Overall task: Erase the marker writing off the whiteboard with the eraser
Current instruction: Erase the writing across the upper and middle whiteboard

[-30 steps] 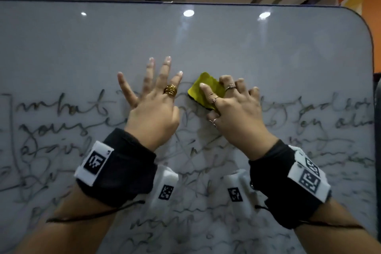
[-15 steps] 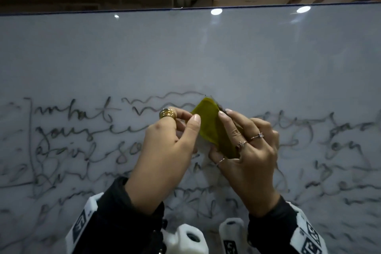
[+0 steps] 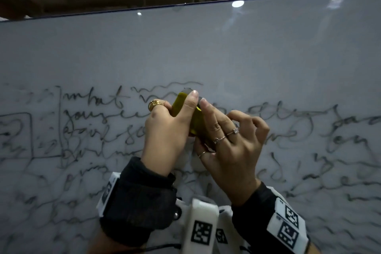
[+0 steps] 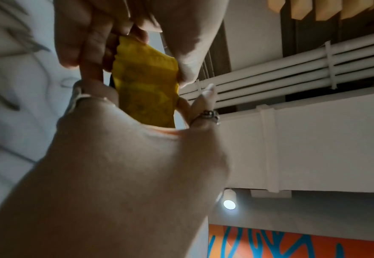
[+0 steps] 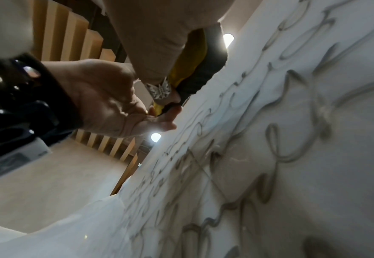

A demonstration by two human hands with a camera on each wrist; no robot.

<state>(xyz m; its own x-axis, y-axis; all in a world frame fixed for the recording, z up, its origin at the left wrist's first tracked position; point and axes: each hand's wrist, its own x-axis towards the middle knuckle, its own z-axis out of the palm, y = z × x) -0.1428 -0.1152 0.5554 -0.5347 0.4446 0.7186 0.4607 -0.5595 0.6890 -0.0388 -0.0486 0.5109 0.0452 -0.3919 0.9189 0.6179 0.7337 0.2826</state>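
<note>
Eraser, yellow with a dark felt face, was off the board and held between both hands in front of the whiteboard, level with the top lines of marker writing.

Left hand: thumb curled over the yellow back, fingers wrapped behind; a gold ring on one finger. The left wrist view confirmed the pinch, yellow body clamped between thumb and fingers.

Right hand: index finger laid straight along the eraser's right edge and thumb beneath it, so it gripped as well; the other fingers were loosely curled clear of it. The right wrist view showed the felt face turned toward the board and close to it (contact could not be settled from that angle).

Step in hand, as judged: re-gripping or handing over the eraser between hands, not wiping. Writing covered the whole lower half of the board, smeared but legible in places, so little of the job looked done.

Next move would call for one hand to take a firm hold on the yellow back, set the felt flat on the surface and sweep across the top lines. A tilted face would likely only smear.
</note>
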